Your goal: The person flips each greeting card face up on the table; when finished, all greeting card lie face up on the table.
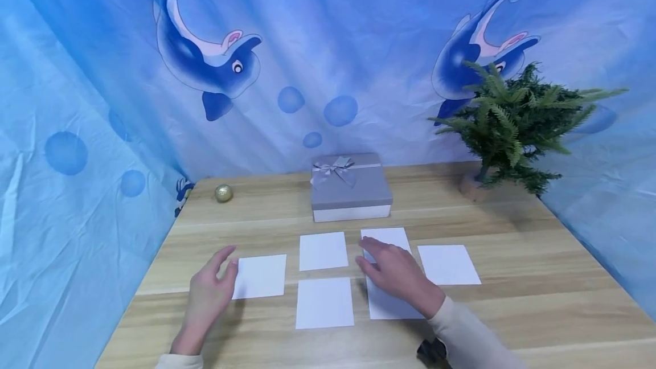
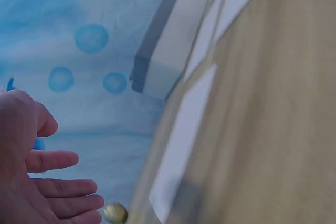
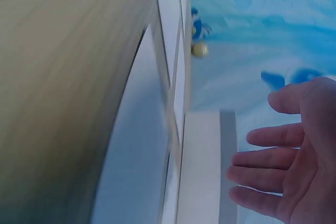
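Note:
Several white square sheets lie flat on the wooden table. My left hand point(image 1: 209, 294) holds nothing and is at the left edge of the leftmost white sheet point(image 1: 260, 276), thumb and fingers apart. In the left wrist view its fingers point(image 2: 68, 188) extend loosely. My right hand point(image 1: 398, 272) is over two right-hand sheets, partly hiding the back sheet point(image 1: 386, 236) and the front sheet point(image 1: 386, 303). Its fingers point(image 3: 265, 158) are spread and empty in the right wrist view. Between the hands are a back middle sheet point(image 1: 323, 251) and a front middle sheet point(image 1: 324, 303).
Another white sheet point(image 1: 449, 265) lies at the far right of the group. Behind the sheets sits a grey-lidded gift box point(image 1: 351, 189) with a ribbon bow. A gold ball point(image 1: 223, 193) is at the back left, a small potted fir tree point(image 1: 512, 124) at the back right.

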A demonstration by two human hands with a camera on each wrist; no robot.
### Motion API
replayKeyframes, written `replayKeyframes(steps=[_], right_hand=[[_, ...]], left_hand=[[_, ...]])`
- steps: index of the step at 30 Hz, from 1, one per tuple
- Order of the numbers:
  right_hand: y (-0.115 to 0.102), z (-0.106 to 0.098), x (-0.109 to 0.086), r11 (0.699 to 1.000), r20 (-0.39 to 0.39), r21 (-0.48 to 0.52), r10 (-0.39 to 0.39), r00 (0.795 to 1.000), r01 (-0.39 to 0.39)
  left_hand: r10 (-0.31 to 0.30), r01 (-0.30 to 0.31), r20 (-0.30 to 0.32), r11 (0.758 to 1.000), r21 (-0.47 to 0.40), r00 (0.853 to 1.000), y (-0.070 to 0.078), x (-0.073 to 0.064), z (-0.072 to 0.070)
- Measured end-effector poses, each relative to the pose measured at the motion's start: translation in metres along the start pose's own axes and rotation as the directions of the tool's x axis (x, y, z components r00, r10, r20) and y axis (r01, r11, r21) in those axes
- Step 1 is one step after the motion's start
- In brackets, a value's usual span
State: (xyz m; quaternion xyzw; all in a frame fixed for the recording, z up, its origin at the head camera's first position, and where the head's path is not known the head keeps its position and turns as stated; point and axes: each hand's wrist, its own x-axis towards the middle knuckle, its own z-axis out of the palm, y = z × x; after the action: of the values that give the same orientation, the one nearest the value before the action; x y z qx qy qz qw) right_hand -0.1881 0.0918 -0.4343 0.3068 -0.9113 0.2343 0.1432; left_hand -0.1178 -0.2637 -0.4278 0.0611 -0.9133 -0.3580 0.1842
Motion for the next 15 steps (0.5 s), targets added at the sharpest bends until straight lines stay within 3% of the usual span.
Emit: replayKeyframes(steps=[6, 11, 15], right_hand=[[-0.031, 0.012, 0.026, 0.997, 0.140, -0.003, -0.077, 0.987, 0.078], [-0.055, 0.026, 0.044, 0.984, 0.198, 0.016, -0.177, 0.964, 0.178], [-0.075, 0.040, 0.054, 0.977, 0.246, 0.105, -0.208, 0.947, 0.187]], left_hand=[[-0.049, 0.049, 0.030, 0.999, -0.016, 0.998, -0.015, -0.007, -0.005], [-0.079, 0.079, 0.002, 0.996, -0.035, 0.997, -0.024, -0.017, -0.006], [-0.106, 0.106, -0.025, 0.994, -0.021, 0.994, -0.028, -0.023, -0.004]])
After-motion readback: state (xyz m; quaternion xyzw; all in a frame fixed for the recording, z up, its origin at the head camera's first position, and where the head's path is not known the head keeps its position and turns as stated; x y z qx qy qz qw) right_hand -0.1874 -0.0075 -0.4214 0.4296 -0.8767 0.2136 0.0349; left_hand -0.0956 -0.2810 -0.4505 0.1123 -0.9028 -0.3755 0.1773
